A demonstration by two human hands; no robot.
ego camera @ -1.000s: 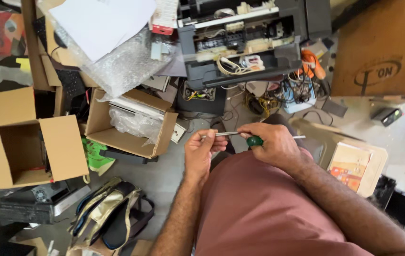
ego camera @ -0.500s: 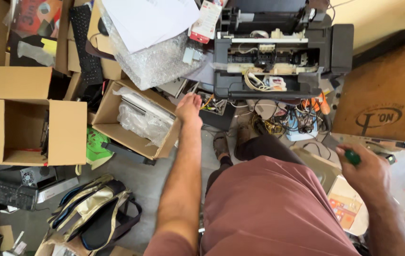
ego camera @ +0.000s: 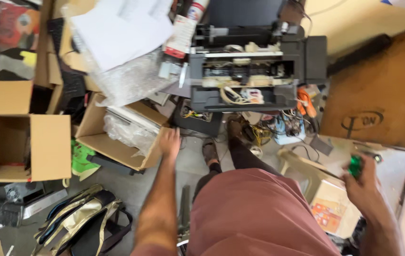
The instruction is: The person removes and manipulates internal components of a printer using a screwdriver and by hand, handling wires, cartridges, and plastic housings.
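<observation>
Your right hand (ego camera: 366, 187), at 4 o'clock, has its fingers wrapped round the green-handled screwdriver (ego camera: 354, 166); only the green plastic grip shows above the fist, the shaft cannot be made out. Just below it sits a small tan carton with an orange printed label (ego camera: 326, 214).

Your left hand (ego camera: 170, 141) reaches out at 10 o'clock, blurred; cannot tell if its fingers are spread or curled. It is at the near corner of the shallow open brown cardboard box holding clear plastic wrap (ego camera: 117, 130).

At 8 o'clock: black and gold strapped bag (ego camera: 77, 220). At 9 o'clock: empty open cardboard box (ego camera: 20, 147).

At 12 o'clock, farthest: black opened printer with exposed wiring (ego camera: 250, 71).
</observation>
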